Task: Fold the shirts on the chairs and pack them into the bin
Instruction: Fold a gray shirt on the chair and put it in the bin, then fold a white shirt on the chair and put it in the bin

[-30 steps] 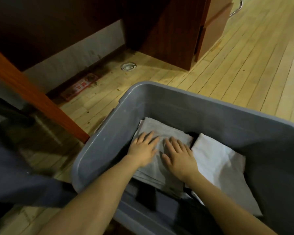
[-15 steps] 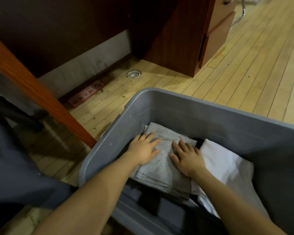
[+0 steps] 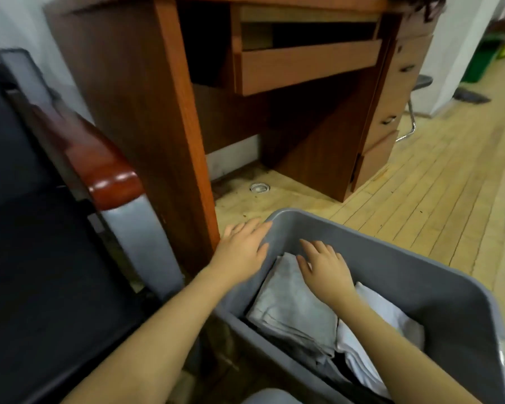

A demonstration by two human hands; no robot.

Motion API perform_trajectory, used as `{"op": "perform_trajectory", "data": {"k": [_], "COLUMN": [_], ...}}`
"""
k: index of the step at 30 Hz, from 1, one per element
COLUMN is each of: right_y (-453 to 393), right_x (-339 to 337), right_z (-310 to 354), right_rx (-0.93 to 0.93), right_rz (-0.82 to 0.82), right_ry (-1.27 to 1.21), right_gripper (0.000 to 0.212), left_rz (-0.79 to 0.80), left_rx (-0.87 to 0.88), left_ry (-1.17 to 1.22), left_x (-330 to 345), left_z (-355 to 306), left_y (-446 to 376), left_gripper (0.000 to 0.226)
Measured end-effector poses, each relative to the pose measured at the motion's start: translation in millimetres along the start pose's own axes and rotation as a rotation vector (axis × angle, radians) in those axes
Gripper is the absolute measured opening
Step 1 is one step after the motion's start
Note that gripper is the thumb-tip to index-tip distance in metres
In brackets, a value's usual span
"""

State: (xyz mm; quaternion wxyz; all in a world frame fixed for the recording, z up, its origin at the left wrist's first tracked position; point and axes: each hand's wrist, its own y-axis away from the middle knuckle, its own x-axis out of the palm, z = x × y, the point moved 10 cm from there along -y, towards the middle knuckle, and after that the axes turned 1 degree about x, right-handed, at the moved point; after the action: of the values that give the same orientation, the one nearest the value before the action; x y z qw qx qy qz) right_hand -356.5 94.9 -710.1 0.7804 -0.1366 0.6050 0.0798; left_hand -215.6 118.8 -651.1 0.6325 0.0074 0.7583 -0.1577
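Observation:
A grey plastic bin [image 3: 370,246] stands on the wood floor at the lower right. Inside it lies a folded grey shirt [image 3: 292,304], and beside that on the right a folded white shirt [image 3: 391,319]. My left hand [image 3: 241,249] is over the bin's left corner rim with its fingers straight and spread, holding nothing. My right hand [image 3: 324,266] hovers with straight fingers above the far end of the grey shirt, inside the bin; whether it touches the cloth is unclear.
A black chair [image 3: 35,258] with a red-brown armrest [image 3: 99,167] fills the left. A wooden desk [image 3: 245,91] with drawers stands behind the bin. A round metal floor socket [image 3: 259,187] sits under the desk. Bare wood floor stretches to the right.
Both hands have lifted off the grey shirt; the left one moved out to the bin's left corner. My view has tilted up, bringing the desk and chair into sight.

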Motion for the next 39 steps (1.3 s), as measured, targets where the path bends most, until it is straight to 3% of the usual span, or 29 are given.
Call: {"op": "perform_trajectory", "data": {"k": [9, 15, 22, 28, 33, 39], "right_y": [29, 57, 115, 181, 244, 326], "right_x": [-132, -159, -135, -79, -15, 42], "right_z": [151, 295, 489, 630, 722, 801], "right_rx": [-0.284, -0.516, -0.811, -0.955, -1.089, -1.344], "right_rz": [-0.277, -0.37, -0.287, -0.076, 0.162, 0.37], "right_ry": [-0.074, -0.177, -0.308, -0.441, -0.461, -0.396], "right_gripper": [0.036, 0.031, 0.034, 0.035, 0.035, 0.037], "left_rz": [-0.251, -0.363, -0.433, -0.458, -0.333, -0.118], "left_rx": [-0.106, -0.282, -0.644, -0.944, -1.234, -1.583], "left_ry": [-0.108, -0.179, -0.241, -0.274, -0.315, -0.267], "left_x": [-167, -251, -315, -332, -310, -265], "left_z": [42, 111, 205, 264, 304, 331], "left_y": [95, 210, 385, 537, 662, 781], "left_gripper": [0.048, 0.045, 0.043, 0.037, 0.037, 0.054]}}
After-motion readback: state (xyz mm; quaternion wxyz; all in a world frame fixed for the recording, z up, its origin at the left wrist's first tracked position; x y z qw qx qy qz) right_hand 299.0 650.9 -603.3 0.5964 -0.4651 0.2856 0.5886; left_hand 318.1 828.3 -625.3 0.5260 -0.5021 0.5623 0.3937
